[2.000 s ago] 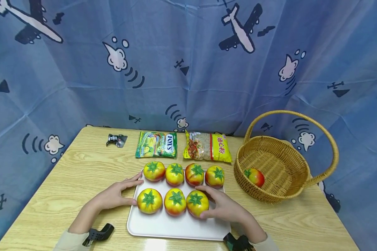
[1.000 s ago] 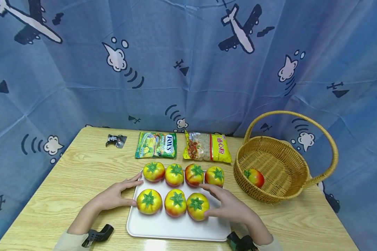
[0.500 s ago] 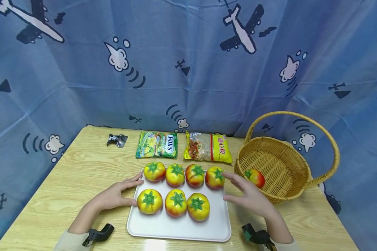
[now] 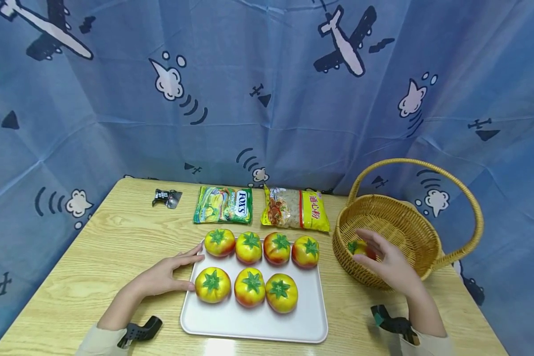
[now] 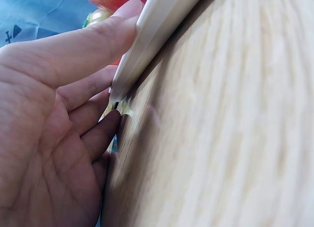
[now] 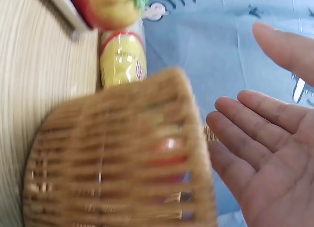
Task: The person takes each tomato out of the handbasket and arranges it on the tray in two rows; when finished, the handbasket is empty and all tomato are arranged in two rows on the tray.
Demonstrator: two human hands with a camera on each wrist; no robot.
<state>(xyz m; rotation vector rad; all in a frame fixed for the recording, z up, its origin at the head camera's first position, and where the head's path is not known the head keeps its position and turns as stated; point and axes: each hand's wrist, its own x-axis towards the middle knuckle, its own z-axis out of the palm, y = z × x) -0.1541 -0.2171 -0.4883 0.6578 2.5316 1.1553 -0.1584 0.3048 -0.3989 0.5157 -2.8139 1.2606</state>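
A white tray (image 4: 253, 329) bears two rows of yellow-red tomatoes with green star-shaped tops, such as the front right tomato (image 4: 282, 293). My left hand (image 4: 157, 279) rests at the tray's left edge; in the left wrist view its thumb (image 5: 100, 43) lies against the rim. Over the near left rim of the wicker basket (image 4: 374, 198) hovers my right hand (image 4: 389, 259), fingers spread and holding nothing. Beneath it a single tomato (image 4: 359, 248) lies inside the basket, partly covered by the hand. The right wrist view shows the palm (image 6: 279, 173) beside the basket wall (image 6: 113, 158).
Behind the tray lie a green candy bag (image 4: 223, 205) and a yellow pasta bag (image 4: 295, 209). A small black wrapped packet (image 4: 166, 198) is at the back left. The basket's tall handle (image 4: 427, 168) arches over its opening. A blue printed curtain (image 4: 231, 89) hangs behind the wooden table (image 4: 102, 257).
My right hand has let go of the front right tomato and moved right, off the tray to above the basket. That tomato stays on the tray. My left hand has kept its place.
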